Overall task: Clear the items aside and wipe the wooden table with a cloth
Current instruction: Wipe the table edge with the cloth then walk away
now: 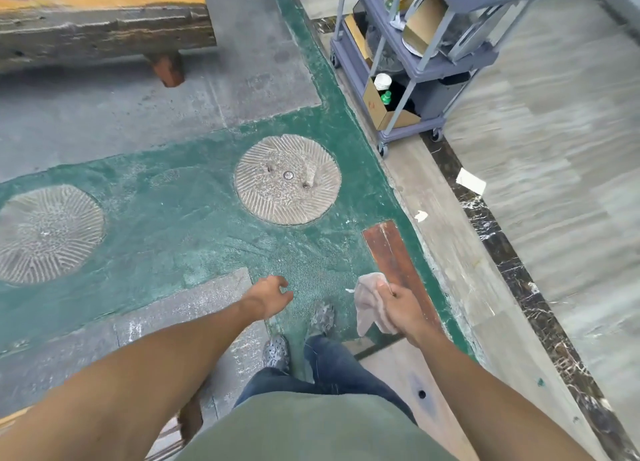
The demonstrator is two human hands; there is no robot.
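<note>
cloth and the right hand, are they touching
Touching. The head view shows the right hand pinching the cloth, which hangs from its fingers.

From my remote seat I see the wearer's own body at the bottom of the view. Both forearms are bare, with no sleeves showing down to the wrists, and I spot no watch, ring or glove on the left hand [272, 296] or the right hand [401, 310]. A plain olive-green top [311, 429] fills the lower middle. Below it come dark blue denim jeans [332, 367] with visible seams, and grey perforated clog-style shoes [277, 351] with a mottled look.
</note>
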